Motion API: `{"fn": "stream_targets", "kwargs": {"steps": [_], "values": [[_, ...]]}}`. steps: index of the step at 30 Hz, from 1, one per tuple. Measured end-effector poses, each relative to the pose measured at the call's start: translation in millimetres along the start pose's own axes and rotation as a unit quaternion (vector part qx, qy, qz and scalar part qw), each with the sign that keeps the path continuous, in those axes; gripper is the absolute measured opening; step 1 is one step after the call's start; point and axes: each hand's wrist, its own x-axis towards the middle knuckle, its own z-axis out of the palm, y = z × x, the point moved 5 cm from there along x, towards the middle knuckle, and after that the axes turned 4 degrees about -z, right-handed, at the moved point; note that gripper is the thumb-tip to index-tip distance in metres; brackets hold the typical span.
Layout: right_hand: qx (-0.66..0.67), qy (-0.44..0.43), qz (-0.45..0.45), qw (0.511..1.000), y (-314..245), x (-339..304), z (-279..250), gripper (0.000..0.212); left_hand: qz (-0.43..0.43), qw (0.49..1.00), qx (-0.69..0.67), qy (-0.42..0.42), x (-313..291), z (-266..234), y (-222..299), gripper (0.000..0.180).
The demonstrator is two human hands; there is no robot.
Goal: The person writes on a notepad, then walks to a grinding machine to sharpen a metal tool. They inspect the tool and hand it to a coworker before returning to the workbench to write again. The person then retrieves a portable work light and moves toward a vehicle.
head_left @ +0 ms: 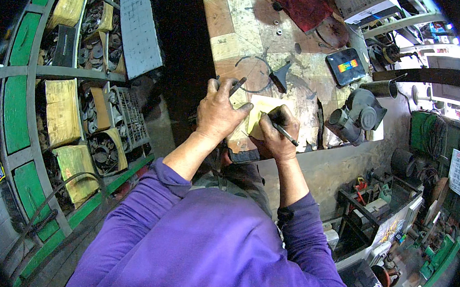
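Note:
My left hand (220, 107) rests at the table's near edge, its thumb reaching to the left side of a small yellow paper (255, 116). A short dark stick-like piece (239, 85) is between its fingers; its kind is not clear. Over the paper's right side, my right hand (279, 133) grips a black pen (286, 135), its back end pointing down to the right. The fingers partly cover the paper, and the pen's tip is hidden. Just beyond the hands lies a black wedge-shaped piece (280, 77), next to a thin dark ring (253, 73).
On the worn table (229, 28) are a flat black box (346, 67), a red cloth (302, 5), small nuts (278, 32) and a grey motor-like machine (355, 119). Shelves with yellow bins (62, 112) of metal parts stand at left. A black metal frame (362, 221) is low right.

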Motion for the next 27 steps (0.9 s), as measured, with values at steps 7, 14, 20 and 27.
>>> {"fn": "stream_targets", "kwargs": {"steps": [7, 14, 20, 27], "values": [[-0.023, 0.002, -0.002, 1.000, 2.0, -1.1, 0.6, 0.019, -0.002, 1.000, 0.005, 0.000, 0.0, -1.5, 0.7, 0.070], [-0.017, 0.001, -0.014, 1.000, 1.1, 0.1, 2.1, 0.018, -0.004, 1.000, 0.009, -0.007, 0.5, -0.5, 0.1, 0.070], [-0.027, -0.011, -0.021, 0.999, -1.2, -0.1, 1.0, 0.019, -0.004, 1.000, 0.008, -0.005, 0.3, -0.7, 0.2, 0.070], [-0.022, -0.012, -0.002, 1.000, 0.2, -0.3, 0.6, 0.020, -0.006, 1.000, 0.004, -0.002, 0.2, -1.8, 1.2, 0.069]]}}
